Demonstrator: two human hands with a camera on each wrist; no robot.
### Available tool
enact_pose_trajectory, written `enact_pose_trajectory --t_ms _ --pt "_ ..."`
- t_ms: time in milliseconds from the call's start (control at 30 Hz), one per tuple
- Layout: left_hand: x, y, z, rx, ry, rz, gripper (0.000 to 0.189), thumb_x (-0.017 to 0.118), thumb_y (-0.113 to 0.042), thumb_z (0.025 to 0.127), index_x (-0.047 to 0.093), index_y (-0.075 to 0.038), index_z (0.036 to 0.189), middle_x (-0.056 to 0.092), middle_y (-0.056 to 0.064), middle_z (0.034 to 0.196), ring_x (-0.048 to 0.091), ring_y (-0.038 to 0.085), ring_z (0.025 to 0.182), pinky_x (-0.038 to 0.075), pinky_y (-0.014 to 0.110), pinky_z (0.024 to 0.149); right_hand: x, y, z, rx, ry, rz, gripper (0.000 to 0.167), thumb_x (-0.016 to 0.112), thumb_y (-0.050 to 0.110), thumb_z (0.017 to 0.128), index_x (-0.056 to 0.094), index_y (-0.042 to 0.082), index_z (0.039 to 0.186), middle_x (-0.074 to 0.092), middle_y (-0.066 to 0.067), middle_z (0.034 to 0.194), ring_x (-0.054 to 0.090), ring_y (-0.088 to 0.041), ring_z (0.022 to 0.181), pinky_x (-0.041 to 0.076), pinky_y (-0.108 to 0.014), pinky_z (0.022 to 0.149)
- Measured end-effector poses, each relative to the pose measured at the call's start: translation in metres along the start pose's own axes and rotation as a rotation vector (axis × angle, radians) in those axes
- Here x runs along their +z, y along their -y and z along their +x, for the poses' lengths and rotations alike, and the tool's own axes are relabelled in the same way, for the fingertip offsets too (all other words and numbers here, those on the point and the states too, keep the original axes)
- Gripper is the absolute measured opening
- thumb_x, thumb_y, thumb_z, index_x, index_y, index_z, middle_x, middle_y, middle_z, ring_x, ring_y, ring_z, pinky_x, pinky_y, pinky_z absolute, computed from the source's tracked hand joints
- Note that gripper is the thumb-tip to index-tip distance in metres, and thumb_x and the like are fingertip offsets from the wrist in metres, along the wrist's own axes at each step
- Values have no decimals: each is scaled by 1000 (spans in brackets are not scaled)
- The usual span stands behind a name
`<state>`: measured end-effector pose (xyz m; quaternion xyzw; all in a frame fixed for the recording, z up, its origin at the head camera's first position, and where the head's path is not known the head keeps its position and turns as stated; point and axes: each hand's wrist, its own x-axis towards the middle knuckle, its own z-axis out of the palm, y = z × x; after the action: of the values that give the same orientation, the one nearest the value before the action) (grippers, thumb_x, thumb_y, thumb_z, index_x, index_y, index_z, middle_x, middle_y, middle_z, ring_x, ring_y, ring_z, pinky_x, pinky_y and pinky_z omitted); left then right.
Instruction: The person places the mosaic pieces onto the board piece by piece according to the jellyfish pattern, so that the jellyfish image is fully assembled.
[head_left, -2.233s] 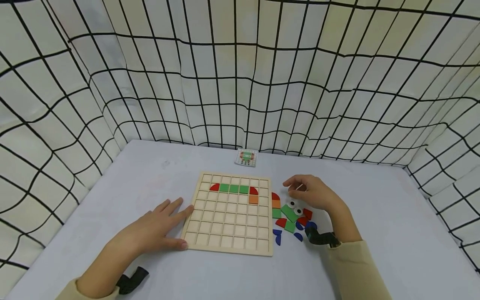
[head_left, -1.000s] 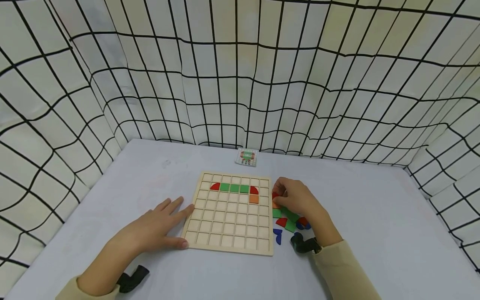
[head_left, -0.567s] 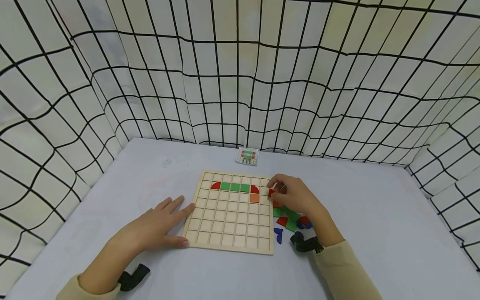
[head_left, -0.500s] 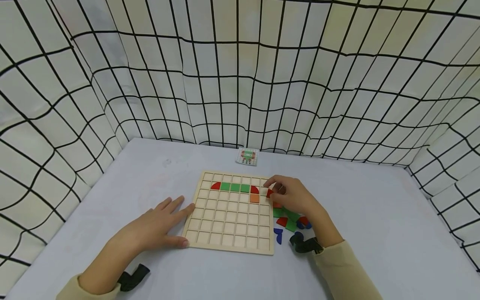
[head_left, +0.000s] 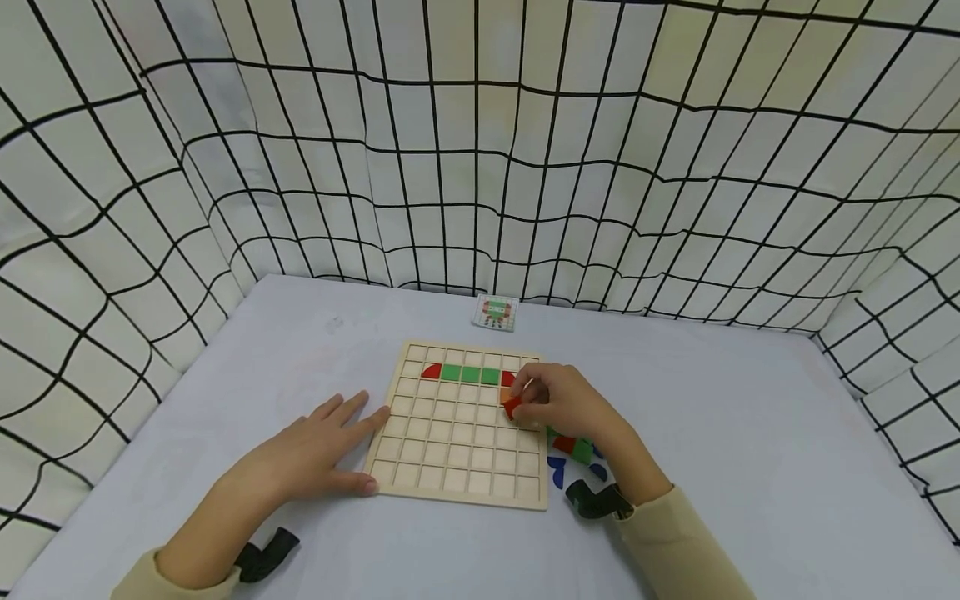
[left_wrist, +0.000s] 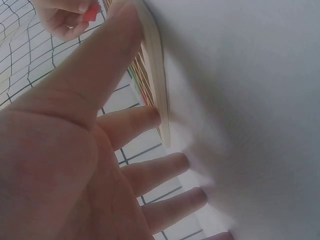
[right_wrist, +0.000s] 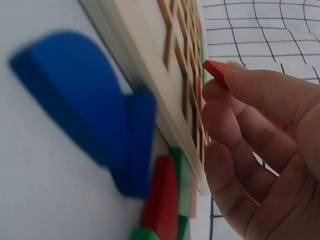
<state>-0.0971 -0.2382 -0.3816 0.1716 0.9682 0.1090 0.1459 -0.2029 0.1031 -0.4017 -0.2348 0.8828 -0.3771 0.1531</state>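
A wooden grid board (head_left: 450,454) lies on the white table. Along its second row sit a red quarter-round tile (head_left: 432,372), several green square tiles (head_left: 470,375) and another red tile (head_left: 508,378). Under that last one, an orange tile (head_left: 505,395) is partly covered by fingers. My right hand (head_left: 566,404) pinches a red tile (head_left: 512,407) between thumb and fingertips, over the board's right side; the right wrist view shows this red piece (right_wrist: 217,71) too. My left hand (head_left: 311,454) lies spread, thumb and index fingertip at the board's left edge.
Right of the board lie loose tiles, among them blue half-rounds (head_left: 557,468), a red piece (head_left: 564,445) and a green piece (head_left: 582,451), some hidden under my right arm. A small pattern card (head_left: 495,312) lies behind the board. Black netting over white walls surrounds the table.
My right hand came down to the loose tiles, picked up a red one and carried it left over the board, to just below the orange tile. The left hand stayed in place.
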Motion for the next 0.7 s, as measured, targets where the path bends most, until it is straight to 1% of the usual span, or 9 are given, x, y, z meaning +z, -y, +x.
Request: enact_pose_trajectory --t_ms 100,300,533,700 --pt "0 0 0 -6 1 -6 95 71 -65 78 39 -18 155 29 23 160 26 54 143 34 72 103 5 -1 1 -18 17 -17 19 81 21 85 64 22 94 67 7 85 61 -14 80 53 -31 71" --pt "-1 0 -2 -2 -4 -9 95 70 -66 79 38 -19 155 28 23 160 25 54 144 34 72 103 9 2 0 -55 10 -64 20 83 22 83 64 21 90 64 9 83 59 -12 76 51 -29 69" --pt "-1 0 -2 -3 -6 -12 95 70 -65 79 38 -19 155 28 23 160 25 54 144 34 72 103 10 3 0 -30 -43 -109 17 80 22 86 63 24 88 63 10 79 58 -12 73 50 -29 67" --pt "0 2 -2 -4 -6 -11 95 70 -66 79 39 -19 155 29 23 160 25 54 144 34 72 103 11 2 1 -18 -27 -141 15 80 25 87 65 23 89 63 10 78 57 -11 72 49 -29 66"
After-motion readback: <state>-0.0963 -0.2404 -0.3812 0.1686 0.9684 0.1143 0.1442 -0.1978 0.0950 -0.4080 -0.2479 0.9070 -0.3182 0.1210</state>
